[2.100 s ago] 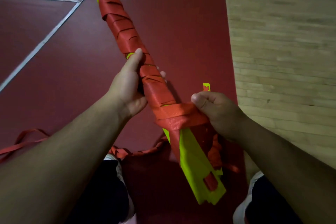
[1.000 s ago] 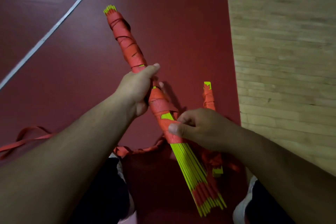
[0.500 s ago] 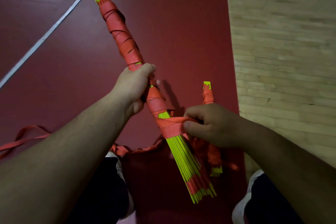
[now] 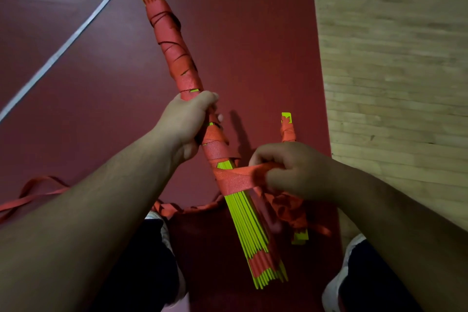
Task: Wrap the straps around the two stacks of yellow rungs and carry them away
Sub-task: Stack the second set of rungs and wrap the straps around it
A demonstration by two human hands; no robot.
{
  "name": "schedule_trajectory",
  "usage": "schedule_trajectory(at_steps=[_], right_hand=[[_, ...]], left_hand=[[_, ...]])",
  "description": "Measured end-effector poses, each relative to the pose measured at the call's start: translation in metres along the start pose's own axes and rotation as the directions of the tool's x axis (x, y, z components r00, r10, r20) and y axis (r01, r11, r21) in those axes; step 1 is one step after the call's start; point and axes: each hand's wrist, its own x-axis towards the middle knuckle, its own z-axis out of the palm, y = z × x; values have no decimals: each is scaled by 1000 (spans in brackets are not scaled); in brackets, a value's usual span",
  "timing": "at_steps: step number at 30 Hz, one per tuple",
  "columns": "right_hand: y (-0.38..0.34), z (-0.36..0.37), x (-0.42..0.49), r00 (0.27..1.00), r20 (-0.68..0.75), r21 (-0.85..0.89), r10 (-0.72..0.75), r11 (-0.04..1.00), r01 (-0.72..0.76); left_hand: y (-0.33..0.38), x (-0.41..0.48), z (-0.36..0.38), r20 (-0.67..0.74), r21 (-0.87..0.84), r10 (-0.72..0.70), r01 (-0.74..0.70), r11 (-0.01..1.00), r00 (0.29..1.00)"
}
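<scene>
Orange strap (image 4: 235,180) runs taut from the yellow rung stack (image 4: 244,215) into my right grip (image 4: 296,172), pinched between thumb and fingers. My left grip (image 4: 187,121) curls around the stack's wrapped middle, above the red mat (image 4: 266,45). The second stack (image 4: 288,130) lies on the mat just beyond my right grip.

The held stack (image 4: 177,58) slants from far left to near right above the mat (image 4: 240,33), the left hand (image 4: 184,121) round its middle, the right hand (image 4: 298,170) just right of it pinching the strap (image 4: 238,177) that crosses it. The second stack (image 4: 288,132) lies on the mat under the right hand; floorboards (image 4: 392,71) lie right, loose strap (image 4: 30,197) left.
</scene>
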Motion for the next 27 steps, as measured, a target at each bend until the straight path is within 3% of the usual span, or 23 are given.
schedule_trajectory(at_steps=[4,8,11,14,19,22,24,27], right_hand=[[-3,0,-1,998,-52,-80,-45,996,41],[0,-2,2,988,-156,201,20,979,12],[7,3,6,960,-277,201,46,979,11],[7,12,9,942,-331,244,50,969,34],[4,21,8,980,-161,512,120,858,-21],[-1,26,3,994,30,789,105,608,-88],[-4,26,0,993,108,847,42,519,-114],[-6,27,-1,980,193,863,-43,482,-149]], left_hand=[[0,-1,0,-5,-41,-53,53,998,999],[5,-1,-2,146,-227,-126,158,961,981],[9,-4,-4,250,-371,-132,221,902,959],[12,-8,-5,289,-443,-68,196,875,955],[13,-10,-4,285,-480,-38,177,859,958],[10,-12,0,238,-516,-68,186,836,969],[11,-14,3,196,-547,-50,152,823,979],[9,-13,5,138,-567,-4,83,820,990]])
